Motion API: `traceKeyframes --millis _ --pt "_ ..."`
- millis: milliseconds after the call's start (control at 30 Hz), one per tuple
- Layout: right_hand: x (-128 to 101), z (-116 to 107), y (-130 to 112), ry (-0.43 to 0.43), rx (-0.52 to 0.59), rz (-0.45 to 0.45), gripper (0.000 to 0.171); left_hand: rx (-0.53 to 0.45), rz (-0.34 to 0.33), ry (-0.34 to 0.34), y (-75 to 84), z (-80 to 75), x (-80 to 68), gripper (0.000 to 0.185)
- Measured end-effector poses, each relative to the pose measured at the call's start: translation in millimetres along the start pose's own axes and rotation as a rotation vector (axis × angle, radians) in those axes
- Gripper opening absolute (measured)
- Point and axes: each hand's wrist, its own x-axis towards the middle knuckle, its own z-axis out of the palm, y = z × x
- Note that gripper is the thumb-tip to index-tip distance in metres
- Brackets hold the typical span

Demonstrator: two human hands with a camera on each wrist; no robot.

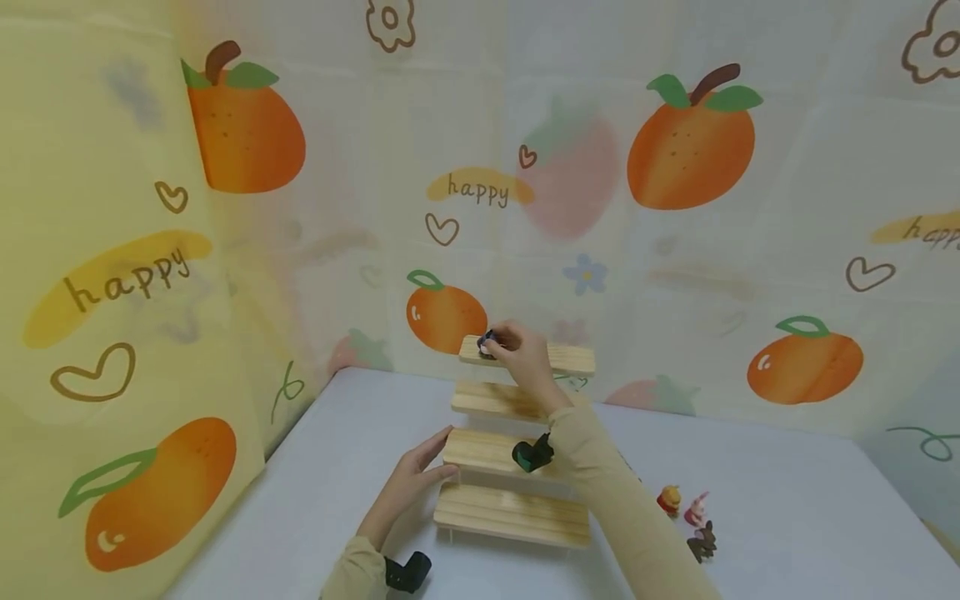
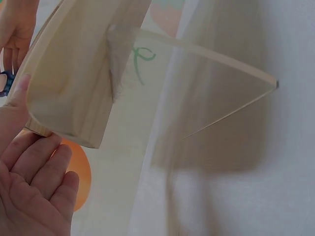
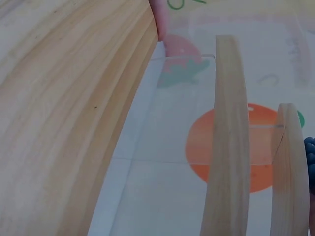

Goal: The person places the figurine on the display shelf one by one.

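The right hand (image 1: 525, 354) reaches over the four-step wooden riser (image 1: 517, 454) and pinches a small dark, bluish figurine (image 1: 488, 342) at the left end of the top step, at about 12 o'clock on the table (image 1: 787, 517), apparently so it sits squarely there. The left hand (image 1: 416, 479), fingers straight and relaxed, presses the riser's left end at 9 o'clock, seemingly to steady it. Three more small figurines (image 1: 690, 521) stand at the riser's 4 o'clock.

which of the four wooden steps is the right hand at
The top step, the highest and farthest back. The right hand pinches a small dark object on its left end; the three lower steps have no right hand on them.
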Motion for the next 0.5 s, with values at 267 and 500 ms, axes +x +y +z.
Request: traceKeyframes --millis 267,500 --pt "1.0 1.7 0.6 -0.014 0.017 -0.008 0.013 -0.008 -0.029 0.004 4.4 0.1 0.5 0.058" --pt "2.4 1.8 0.6 -0.068 0.008 0.015 0.020 -0.006 -0.042 0.015 -0.4 1.4 0.0 0.059"
